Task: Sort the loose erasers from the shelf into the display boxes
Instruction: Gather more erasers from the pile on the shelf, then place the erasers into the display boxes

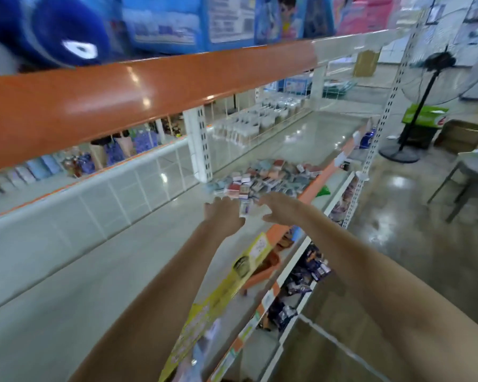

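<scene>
Both hands, left hand (223,213) & right hand (280,209), fingers spread, holding nothing, reach the eraser pile (262,176) (blurry); careless sweep could knock erasers off shelf (94,271) edge.

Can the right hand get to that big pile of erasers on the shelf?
Probably yes. The right hand is already stretched out at the near edge of the eraser pile, with nothing between them. The orange shelf rail above sits well clear of the arm.
</scene>
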The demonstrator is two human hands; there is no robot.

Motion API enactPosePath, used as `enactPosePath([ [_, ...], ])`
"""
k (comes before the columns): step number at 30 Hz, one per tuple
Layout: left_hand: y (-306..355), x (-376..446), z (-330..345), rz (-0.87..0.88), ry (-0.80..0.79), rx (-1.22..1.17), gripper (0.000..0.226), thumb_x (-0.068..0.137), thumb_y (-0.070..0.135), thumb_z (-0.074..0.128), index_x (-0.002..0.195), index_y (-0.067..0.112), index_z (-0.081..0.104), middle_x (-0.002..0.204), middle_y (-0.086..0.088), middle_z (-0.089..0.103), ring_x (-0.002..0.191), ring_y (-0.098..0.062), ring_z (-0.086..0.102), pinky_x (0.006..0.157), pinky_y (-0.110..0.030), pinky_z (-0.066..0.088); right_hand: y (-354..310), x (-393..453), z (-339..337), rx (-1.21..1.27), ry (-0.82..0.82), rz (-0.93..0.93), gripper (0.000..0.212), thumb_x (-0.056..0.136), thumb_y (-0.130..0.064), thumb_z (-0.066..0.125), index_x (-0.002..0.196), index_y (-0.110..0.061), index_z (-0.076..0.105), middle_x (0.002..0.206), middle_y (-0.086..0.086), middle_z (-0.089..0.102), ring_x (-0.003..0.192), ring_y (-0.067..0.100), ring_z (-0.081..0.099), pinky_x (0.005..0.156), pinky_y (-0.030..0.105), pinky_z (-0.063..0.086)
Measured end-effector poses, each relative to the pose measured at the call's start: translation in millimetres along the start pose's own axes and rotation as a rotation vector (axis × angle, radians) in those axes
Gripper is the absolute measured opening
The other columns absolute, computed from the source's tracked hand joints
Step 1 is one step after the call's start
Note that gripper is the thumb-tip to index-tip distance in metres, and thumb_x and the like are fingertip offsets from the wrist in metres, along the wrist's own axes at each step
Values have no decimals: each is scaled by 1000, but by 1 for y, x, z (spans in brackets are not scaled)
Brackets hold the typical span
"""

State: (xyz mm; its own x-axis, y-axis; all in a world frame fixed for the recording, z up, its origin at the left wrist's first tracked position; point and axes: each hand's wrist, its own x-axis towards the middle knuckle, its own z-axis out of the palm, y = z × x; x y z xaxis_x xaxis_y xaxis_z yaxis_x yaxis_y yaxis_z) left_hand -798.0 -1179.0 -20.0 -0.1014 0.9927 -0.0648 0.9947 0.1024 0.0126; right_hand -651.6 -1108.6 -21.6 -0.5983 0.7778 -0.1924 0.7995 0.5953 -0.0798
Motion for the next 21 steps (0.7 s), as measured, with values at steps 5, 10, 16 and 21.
enactPosePath([
  [5, 18, 47, 19, -93, 16, -62, 43, 92, 43, 50, 124, 14, 50, 127, -8, 52, 116, -28, 49, 89, -35, 41, 54, 31, 8, 29, 23, -1, 51, 94, -17, 52, 142, -9, 36, 137, 10, 45, 123, 25, 46, 97, 32, 38],
  [10, 18, 61, 38, -205, 5, -123, 43, 93, 43, 48, 123, 12, 49, 120, -9, 55, 110, -28, 52, 81, -34, 43, 73, 66, 35, 71, 96, 34, 33, 92, -19, 54, 122, -5, 52, 119, 11, 49, 107, 27, 52, 84, 33, 44],
  [16, 23, 74, 51, -262, 63, -133, 40, 90, 39, 50, 120, 11, 53, 120, -9, 55, 112, -28, 49, 82, -36, 44, 70, 84, 46, 184, 279, 112, 18, 91, -16, 56, 108, -11, 53, 113, 8, 50, 91, 22, 56, 68, 27, 39],
  [21, 23, 80, 53, -245, 100, -144, 30, 90, 30, 50, 114, 13, 57, 114, -8, 59, 108, -28, 52, 76, -34, 43, 66, 85, 46, 94, 320, 140, 27, 95, -14, 48, 121, -8, 46, 120, 11, 52, 102, 24, 56, 71, 28, 39],
])
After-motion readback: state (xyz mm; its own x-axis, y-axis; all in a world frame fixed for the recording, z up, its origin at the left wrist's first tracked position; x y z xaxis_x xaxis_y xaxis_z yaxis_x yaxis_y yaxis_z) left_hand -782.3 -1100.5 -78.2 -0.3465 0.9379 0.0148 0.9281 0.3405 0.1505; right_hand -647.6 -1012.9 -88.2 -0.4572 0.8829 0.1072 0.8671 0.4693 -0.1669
